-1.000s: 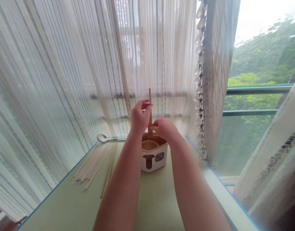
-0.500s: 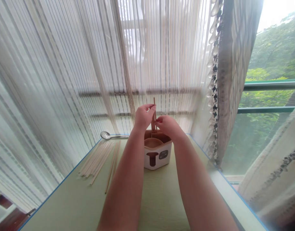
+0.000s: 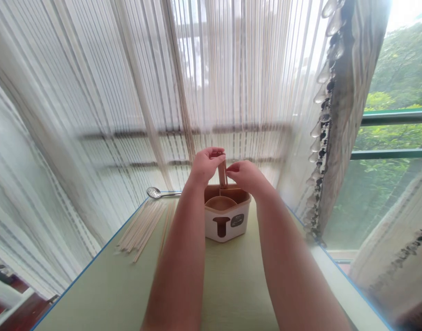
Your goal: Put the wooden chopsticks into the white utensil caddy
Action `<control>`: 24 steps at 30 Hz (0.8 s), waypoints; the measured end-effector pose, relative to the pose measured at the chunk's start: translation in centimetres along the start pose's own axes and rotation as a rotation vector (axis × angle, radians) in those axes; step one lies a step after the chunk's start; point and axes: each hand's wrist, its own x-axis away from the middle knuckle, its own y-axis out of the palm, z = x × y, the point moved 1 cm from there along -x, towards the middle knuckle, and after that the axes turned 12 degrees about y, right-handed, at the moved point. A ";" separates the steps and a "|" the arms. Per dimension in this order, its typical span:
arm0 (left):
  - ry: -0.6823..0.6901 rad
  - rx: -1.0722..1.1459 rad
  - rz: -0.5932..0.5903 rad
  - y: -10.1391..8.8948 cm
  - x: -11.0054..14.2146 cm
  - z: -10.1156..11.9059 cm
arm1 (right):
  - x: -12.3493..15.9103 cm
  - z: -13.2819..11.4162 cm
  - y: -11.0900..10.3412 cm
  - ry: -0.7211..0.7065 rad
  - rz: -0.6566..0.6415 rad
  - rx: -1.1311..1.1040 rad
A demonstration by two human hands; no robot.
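A bundle of brown chopsticks (image 3: 222,177) stands upright in the rear of a white utensil holder (image 3: 213,232) with a brown inside. My left hand (image 3: 206,165) is closed around the upper ends of the bundle, thumb in front. On the other side, my right hand (image 3: 247,177) is closed in a pinch, its fingertips at the bundle's right edge lower down. The holder has a rounded inner divider (image 3: 220,202), a cut-out in front and a dark label. Its left rear corner is partly hidden by my left hand and forearm.
Several pale chopsticks (image 3: 144,227) lie side by side on the left of the table (image 3: 231,285). Close by, a few browner sticks (image 3: 165,225) are partly behind my left forearm. A slotted metal spoon (image 3: 154,192) lies along the back edge. Curtains (image 3: 135,92) hang behind.
The chopstick that stuck up above my left hand has gone down level with the others, and that hand now covers the tops. The view has shifted slightly.
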 end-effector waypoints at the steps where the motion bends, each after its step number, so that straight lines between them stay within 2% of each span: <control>1: 0.005 0.001 0.009 0.1 0.0 0.0 | -0.1 -0.1 0.1 0.007 0.013 0.002; 8: -0.009 0.001 0.030 0.2 -0.1 -0.6 | -0.8 0.5 1.0 0.012 0.024 -0.043; 24: -0.050 0.037 0.002 0.5 0.1 0.5 | -0.1 0.7 0.1 0.025 0.010 -0.064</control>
